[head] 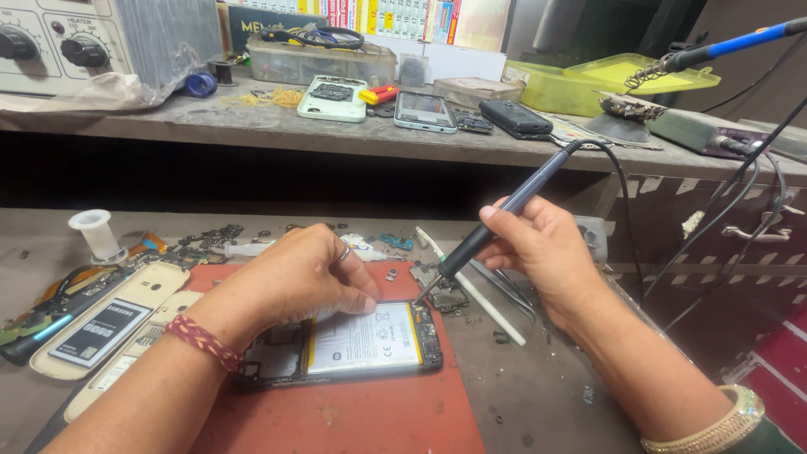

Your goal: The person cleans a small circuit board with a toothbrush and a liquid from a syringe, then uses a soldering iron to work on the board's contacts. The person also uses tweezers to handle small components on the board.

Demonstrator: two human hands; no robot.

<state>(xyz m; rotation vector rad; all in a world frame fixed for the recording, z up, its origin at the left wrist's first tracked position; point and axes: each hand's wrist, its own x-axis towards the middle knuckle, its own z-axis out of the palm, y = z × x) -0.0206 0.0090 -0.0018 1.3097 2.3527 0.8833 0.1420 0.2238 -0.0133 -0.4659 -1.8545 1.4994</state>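
While the left hand, a red braided band at its wrist, presses flat on the opened black smartphone with its back cover removed, its fingers lie spread over the upper edge of the white rectangular battery and grip nothing. That phone rests on a red rubber work mat on the grey, dusty tabletop, just right of a cream plastic phone shell holding a dark battery. To the right, the right hand has its fingers closed in a pen grip round the black slender soldering iron, whose tip meets the phone's upper right corner; its black cable loops up toward the shelf behind. A white plastic stick and metal tweezers lie just beside that corner. Judged from its build, the phone is light, stiff and slippery on the glass side, with an exposed board that is fragile; it is best steadied by the frame edges, clear of the battery. The iron is light and rigid, safe to hold only at the insulated grip.
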